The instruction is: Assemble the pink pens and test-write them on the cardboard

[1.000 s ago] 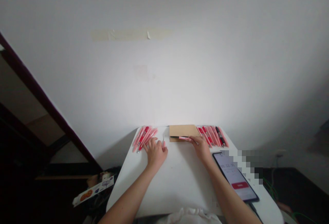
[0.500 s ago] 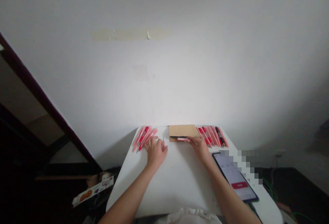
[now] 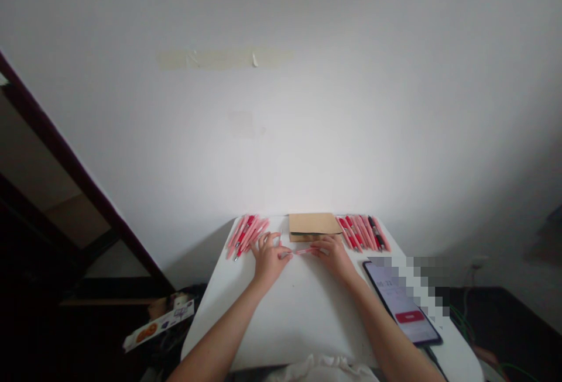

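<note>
My right hand (image 3: 332,256) is closed around a pink pen (image 3: 305,251), which lies almost level and points left. My left hand (image 3: 268,258) meets the pen's left end with thumb and finger. Between its fingers stands a slim pink-and-whitish piece (image 3: 280,239), perhaps a part of a pen; its lower part is hidden. Just behind my left hand, pink and red pens (image 3: 246,231) lie in a loose pile. A brown cardboard folder or box (image 3: 314,223) rests behind my right hand, its front edge slightly raised.
Several pink, red and black pens (image 3: 362,233) lie side by side at the table's back right. On the right edge a phone (image 3: 406,306) displays a timer, with a cable below it. The white table (image 3: 294,317) stands against the wall (image 3: 307,136).
My right hand has brought the pink pen left and toward me, away from the cardboard's front. My left thumb and finger have moved slightly right to its end.
</note>
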{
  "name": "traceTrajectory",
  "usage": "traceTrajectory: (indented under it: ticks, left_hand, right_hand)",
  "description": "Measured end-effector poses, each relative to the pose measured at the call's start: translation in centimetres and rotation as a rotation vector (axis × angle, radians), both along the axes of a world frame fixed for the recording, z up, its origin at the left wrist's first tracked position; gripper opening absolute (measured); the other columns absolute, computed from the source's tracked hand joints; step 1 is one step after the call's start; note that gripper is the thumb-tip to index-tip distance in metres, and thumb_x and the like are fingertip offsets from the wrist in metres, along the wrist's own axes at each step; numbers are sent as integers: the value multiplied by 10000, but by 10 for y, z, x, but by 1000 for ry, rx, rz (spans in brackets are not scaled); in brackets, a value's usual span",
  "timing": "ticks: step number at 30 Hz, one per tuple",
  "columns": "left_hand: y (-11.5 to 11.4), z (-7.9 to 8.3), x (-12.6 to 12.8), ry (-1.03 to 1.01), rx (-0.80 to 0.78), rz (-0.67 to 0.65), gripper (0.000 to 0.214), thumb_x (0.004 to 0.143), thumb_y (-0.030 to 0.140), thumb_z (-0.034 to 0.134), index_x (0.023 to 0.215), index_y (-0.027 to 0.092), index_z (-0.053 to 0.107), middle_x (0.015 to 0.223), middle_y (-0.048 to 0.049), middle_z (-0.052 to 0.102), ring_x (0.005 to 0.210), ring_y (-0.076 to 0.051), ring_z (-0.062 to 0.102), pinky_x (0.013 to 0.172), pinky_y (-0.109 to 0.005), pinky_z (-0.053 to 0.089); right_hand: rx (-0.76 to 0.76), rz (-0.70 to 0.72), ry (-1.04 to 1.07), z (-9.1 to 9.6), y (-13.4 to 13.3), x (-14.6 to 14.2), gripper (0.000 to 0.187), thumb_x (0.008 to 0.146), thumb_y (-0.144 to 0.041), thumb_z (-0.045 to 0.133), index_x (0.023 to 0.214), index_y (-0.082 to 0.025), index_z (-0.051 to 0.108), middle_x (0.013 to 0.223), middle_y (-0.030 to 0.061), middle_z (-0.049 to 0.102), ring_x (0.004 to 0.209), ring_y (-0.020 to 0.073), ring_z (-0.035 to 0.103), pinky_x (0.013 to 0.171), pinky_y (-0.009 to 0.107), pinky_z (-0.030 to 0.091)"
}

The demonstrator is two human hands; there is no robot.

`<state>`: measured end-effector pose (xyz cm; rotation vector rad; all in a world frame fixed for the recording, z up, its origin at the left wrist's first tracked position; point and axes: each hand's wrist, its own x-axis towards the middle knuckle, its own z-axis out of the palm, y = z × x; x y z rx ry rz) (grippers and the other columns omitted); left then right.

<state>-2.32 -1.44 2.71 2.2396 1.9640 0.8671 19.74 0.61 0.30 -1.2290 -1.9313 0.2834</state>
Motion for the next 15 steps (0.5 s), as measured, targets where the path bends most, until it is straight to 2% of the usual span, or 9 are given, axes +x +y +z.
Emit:
traceTrajectory:
  ticks: [9,15]
  left_hand:
    - [1,-2,0,2,-41,-22,68,731,358,767,792,387,772,1312,2,597,1304,-313,382,1104,-636,133]
    - [0,-1,0,-23,-5,-17,82,726,338,776,801,370,768,1298,2,606,1294,-312,405,1105,-657,136]
  right_hand:
    - [-17,30,0,2,0,1,160,841,-291,652,927,-243,778,911,82,713,945,253,580,858,391,467]
    - [-26,20,-11,3,-2,1,156,838,-297,658,923,-244,777,895,80,714,935,255,573,843,389,457]
